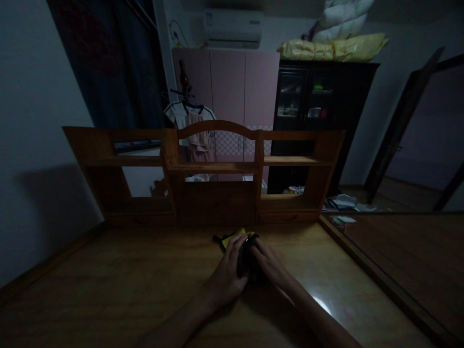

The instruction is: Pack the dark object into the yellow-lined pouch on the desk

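Dark item, with a yellow piece behind it, lies mid-desk before the shelf. Left hand and right hand clasp it from either side. Light is poor; possibly cloth. Best handled pressed to the desk, both grips even.

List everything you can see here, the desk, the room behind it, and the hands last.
desk: one, brown wood, foreground
shelf unit: one, brown wood, desk's far edge
dark object: one, black, on the desk, centre
yellow piece: one, yellow, behind the dark object
hanging clothes: few, white and pink, behind shelf unit
wardrobe: one, pink, back wall
cabinet: one, dark, right of wardrobe
bundles: several, yellow and white, atop cabinet
air conditioner: one, white, above wardrobe
papers: several, pale, floor by cabinet
left hand: one, closed on the dark object
right hand: one, closed on the dark object
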Available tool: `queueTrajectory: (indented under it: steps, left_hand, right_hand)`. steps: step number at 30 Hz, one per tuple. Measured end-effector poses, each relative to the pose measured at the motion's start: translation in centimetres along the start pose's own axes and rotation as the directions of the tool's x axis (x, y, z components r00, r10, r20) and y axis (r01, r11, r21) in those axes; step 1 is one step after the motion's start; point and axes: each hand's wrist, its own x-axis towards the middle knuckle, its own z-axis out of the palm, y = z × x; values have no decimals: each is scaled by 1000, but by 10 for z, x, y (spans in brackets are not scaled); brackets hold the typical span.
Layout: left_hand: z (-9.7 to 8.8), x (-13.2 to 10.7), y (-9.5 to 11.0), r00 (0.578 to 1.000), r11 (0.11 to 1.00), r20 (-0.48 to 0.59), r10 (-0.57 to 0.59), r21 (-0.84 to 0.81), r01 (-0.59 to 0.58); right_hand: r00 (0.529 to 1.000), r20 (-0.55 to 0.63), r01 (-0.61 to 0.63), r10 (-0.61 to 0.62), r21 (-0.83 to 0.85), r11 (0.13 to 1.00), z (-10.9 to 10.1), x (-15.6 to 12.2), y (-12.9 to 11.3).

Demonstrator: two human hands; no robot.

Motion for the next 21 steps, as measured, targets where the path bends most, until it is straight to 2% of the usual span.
queueTrajectory:
  steps: [12,21]
  left_hand:
    - [-1,0,2,1000,1000,22,4,1,-4]
    - [-2,0,1,1000,1000,20,0,3,0]
  right_hand:
    - [998,-38,46,-52,-147,988,6,1,25]
    - [994,-80,53,-81,-304,951,5,-2,18]
